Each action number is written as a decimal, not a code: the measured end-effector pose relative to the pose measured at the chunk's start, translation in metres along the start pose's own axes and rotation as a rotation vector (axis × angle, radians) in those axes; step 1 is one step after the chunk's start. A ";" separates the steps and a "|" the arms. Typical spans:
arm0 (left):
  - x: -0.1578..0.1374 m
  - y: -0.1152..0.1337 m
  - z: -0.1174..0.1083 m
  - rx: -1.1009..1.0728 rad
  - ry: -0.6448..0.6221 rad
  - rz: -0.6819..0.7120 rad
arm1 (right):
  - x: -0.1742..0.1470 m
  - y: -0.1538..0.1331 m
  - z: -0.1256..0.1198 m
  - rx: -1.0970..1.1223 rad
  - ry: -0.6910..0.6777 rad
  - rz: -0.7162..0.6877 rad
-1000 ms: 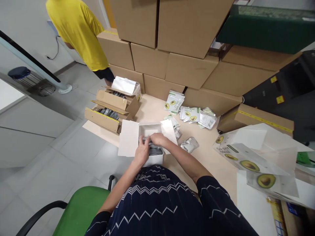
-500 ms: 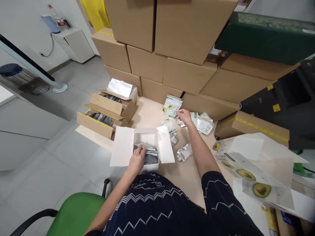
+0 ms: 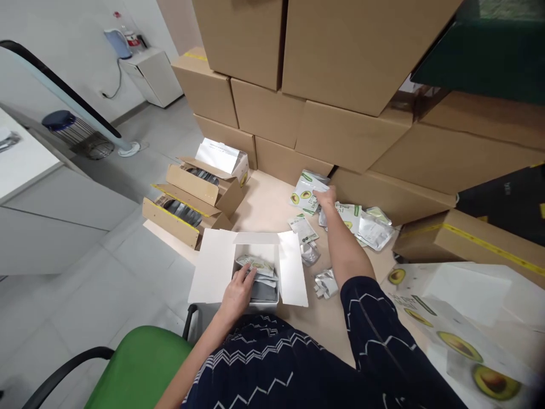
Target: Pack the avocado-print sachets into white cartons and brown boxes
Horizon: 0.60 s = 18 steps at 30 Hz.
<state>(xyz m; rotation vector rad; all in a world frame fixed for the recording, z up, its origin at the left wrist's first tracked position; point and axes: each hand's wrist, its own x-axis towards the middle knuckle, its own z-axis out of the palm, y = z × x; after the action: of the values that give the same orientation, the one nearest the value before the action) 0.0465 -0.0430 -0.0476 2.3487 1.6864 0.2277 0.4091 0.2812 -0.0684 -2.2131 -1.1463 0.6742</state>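
Observation:
On the table in front of me stands an open white box point(image 3: 293, 270), its flaps spread. Several printed sachets point(image 3: 261, 265) are stacked inside. My left hand point(image 3: 238, 289) reaches over the box's left side, fingers bent onto the sachets; its thumb is hidden. Farther back, my right hand point(image 3: 327, 197) pinches the right edge of a white avocado-print pouch point(image 3: 307, 195), which lies tilted over a silvery one. Just right of that hand lie another printed pouch point(image 3: 349, 215) and a silver pouch point(image 3: 375, 230).
A small sachet point(image 3: 303, 228) and crumpled silver packs point(image 3: 327, 283) lie right of the white box. Opened brown cartons point(image 3: 170, 224) with dark packs stand at left. Stacked cardboard boxes point(image 3: 264, 105) wall the back. A large avocado-print box point(image 3: 443, 324) stands at right, a green chair point(image 3: 138, 363) at lower left.
My right hand now has a firmer hold of the avocado-print pouch, whose near edge has shifted apart from the one beneath. My left hand stays on the sachets. The view has turned slightly.

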 end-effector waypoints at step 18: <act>0.007 0.002 -0.002 -0.051 0.076 0.060 | -0.136 -0.009 -0.113 -0.079 0.031 -0.525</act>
<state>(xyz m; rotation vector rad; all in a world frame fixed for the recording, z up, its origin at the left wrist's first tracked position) 0.0500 -0.0369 -0.0456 2.3829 1.6249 0.3715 0.4082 0.1438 0.0433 -1.8489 -1.6697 0.3738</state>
